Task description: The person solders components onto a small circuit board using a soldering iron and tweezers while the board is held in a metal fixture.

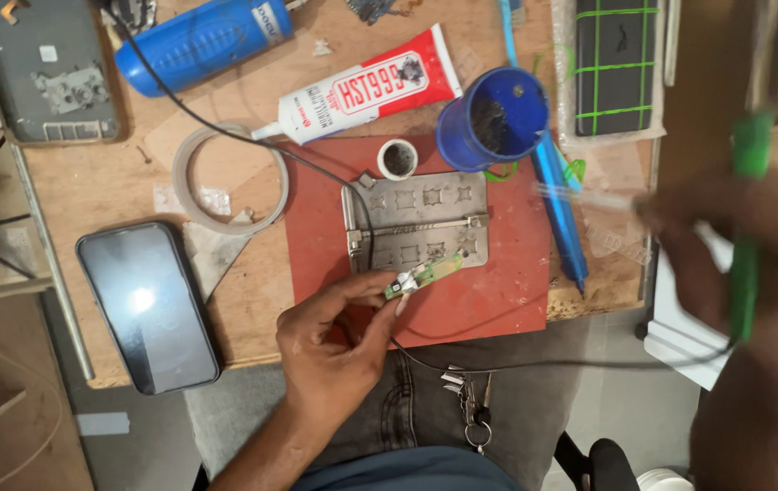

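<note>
My left hand pinches a small green circuit board by its near end, holding it over the lower edge of a grey metal holder plate that lies on a red mat. My right hand, blurred at the right edge, grips a green-handled tool with a black cable running from it across my lap and up the bench.
On the wooden bench: a black phone at the front left, a tape ring, a red and white glue tube, a blue cup, a blue pen, a small round tin, a blue cylinder, a phone back.
</note>
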